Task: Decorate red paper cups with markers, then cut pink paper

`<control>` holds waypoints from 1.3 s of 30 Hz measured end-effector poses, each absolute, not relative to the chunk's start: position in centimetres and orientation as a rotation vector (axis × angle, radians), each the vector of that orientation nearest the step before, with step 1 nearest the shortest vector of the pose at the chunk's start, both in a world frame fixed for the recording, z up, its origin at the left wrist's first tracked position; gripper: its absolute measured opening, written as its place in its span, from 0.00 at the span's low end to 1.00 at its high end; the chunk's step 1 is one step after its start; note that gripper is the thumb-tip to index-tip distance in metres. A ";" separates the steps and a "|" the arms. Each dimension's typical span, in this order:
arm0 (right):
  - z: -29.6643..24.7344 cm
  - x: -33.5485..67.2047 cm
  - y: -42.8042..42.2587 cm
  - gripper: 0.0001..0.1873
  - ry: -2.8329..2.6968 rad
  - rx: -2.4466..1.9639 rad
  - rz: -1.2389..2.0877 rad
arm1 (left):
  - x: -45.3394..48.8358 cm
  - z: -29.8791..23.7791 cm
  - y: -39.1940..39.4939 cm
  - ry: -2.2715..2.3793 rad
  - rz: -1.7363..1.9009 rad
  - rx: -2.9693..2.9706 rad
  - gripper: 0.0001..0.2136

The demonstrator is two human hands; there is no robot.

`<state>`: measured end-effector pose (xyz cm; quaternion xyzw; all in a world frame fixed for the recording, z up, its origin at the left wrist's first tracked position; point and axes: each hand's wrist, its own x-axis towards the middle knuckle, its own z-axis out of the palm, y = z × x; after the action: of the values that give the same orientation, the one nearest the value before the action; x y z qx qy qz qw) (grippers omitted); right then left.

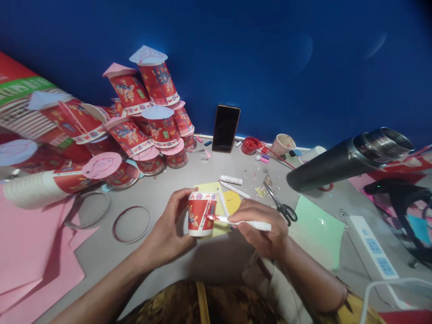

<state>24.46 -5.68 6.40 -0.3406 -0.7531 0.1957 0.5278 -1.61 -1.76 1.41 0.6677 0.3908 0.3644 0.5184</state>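
While the left hand (173, 222) grips a red cup (196, 213), right hand (263, 225) clasping a white marker (254, 224), green-banded package (23, 118) at left reading "CUPS"

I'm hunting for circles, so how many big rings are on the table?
2. One ring is left of the left hand; the other ring is farther left, by the pink paper. More could be hidden under things.

Head-worn camera: single view; faces forward and down; table (199, 168) at close range below; wall (256, 58) beyond it, across upper field.
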 end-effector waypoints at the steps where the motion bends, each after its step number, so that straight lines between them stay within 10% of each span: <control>1: 6.4 24.5 -5.7 0.13 -1.797 -0.815 0.461 | -1.6 1.4 -1.8 0.937 0.872 1.603 0.39; 39: 6.3 24.3 -6.1 0.11 -1.850 -0.775 0.575 | -1.9 1.5 -1.6 0.979 0.838 1.612 0.40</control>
<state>24.26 -6.11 6.27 -0.3210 -0.7661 0.2382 0.5033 -1.91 -1.56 1.50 0.6703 0.4072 0.3485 0.5132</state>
